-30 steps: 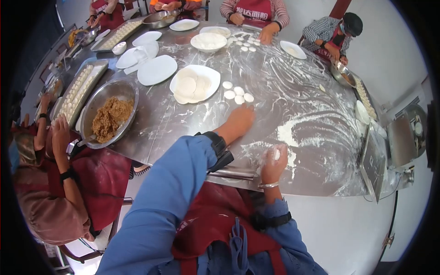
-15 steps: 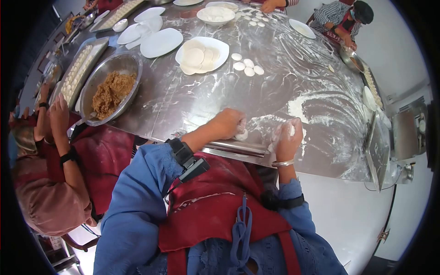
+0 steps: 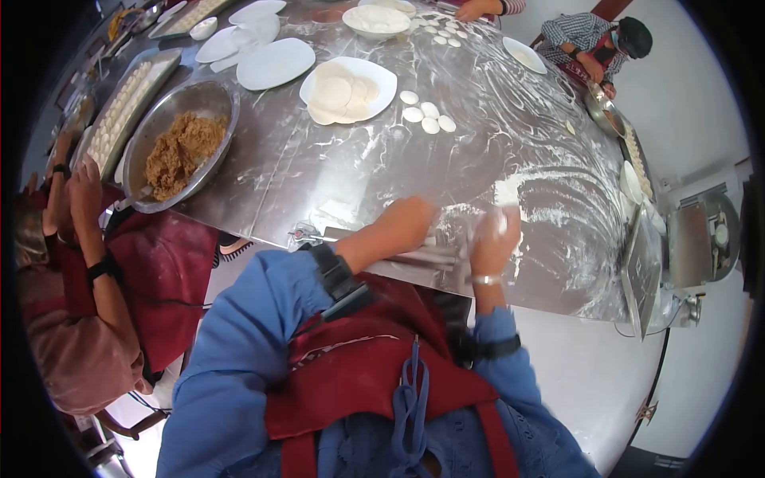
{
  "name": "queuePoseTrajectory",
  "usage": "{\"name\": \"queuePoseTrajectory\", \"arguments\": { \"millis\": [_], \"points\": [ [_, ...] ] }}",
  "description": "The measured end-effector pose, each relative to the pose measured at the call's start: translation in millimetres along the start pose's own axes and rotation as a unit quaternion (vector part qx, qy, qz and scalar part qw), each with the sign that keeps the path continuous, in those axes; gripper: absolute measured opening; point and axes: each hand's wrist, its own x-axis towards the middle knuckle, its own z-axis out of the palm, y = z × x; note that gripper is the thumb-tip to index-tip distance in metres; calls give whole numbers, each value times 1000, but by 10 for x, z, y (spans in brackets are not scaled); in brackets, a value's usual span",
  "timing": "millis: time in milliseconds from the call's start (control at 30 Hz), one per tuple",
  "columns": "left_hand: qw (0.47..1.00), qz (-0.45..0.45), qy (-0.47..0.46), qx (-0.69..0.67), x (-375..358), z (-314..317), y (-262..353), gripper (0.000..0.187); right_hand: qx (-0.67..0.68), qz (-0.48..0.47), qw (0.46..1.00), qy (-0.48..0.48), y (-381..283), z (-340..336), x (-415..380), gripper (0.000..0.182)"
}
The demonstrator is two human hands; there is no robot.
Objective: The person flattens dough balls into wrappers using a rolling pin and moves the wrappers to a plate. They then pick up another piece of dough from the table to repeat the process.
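Note:
My left hand (image 3: pixel 405 223) is over the floury steel table near its front edge, its fingers smeared by motion and partly hidden. Just below it lies a smooth metal rolling pin (image 3: pixel 434 256), blurred and partly covered by my forearm. To the right, my right hand (image 3: pixel 496 237) is curled, with white flour on the fingers; whatever is inside it is too blurred to make out. Ahead of both hands sit several white dough discs (image 3: pixel 429 116). Beyond them to the left, a white plate (image 3: pixel 386 73) carries a stack of thin round wrappers (image 3: pixel 333 92).
A steel bowl of brown filling (image 3: pixel 185 155) stands at the left, beside a tray of dumplings (image 3: pixel 126 111) and a co-worker's hands (image 3: pixel 83 187). White plates (image 3: pixel 275 64) and a flour bowl (image 3: pixel 376 22) are farther back. Another person (image 3: pixel 594 48) works at the far right.
The view has shifted slightly, moving the table items left. A white dough piece seen under my left hand before no longer shows. Both hands are now more blurred.

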Motion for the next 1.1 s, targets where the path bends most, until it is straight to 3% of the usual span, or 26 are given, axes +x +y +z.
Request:
{"name": "queuePoseTrajectory", "arguments": {
  "millis": [133,200,267,333,367,433,533,600,733,800,833,1000,1067,1100],
  "points": [
    [999,-12,-11,-50,-158,-90,68,16,109,111,988,19,-20,-67,-228,8],
    [999,-29,0,-15,-27,3,101,16,-10,-30,999,17,93,193,158,8],
    [998,-46,28,21,96,62,90,16,-30,-66,996,46,-32,396,363,9],
    [996,-70,52,-30,154,60,65,14,-50,-102,991,67,-73,417,393,9],
    [995,-70,58,-29,148,50,19,14,-27,-66,996,50,-27,330,314,9],
    [999,35,4,22,2,7,-30,13,10,-3,1000,21,-14,66,24,8],
    [998,-18,-7,-64,-135,-117,25,12,33,30,999,18,-37,-37,-126,8],
    [999,-21,-10,-42,-115,-37,65,12,35,43,998,39,-27,3,-120,8],
    [996,-45,72,-22,152,77,71,11,2,-15,1000,24,-30,336,321,9],
    [999,-27,29,-2,125,82,5,11,-17,-41,999,23,-20,313,292,9],
    [1000,-9,-19,19,99,72,-27,11,-14,-20,999,21,16,179,162,9],
    [999,-16,-29,-34,-106,-132,78,13,88,85,992,32,41,-68,-254,10],
    [999,-9,-31,-27,-44,-62,97,13,-14,-46,998,29,79,130,94,10],
    [1000,-25,3,-4,49,5,103,13,-14,-48,998,33,48,222,215,10]
  ]
}}
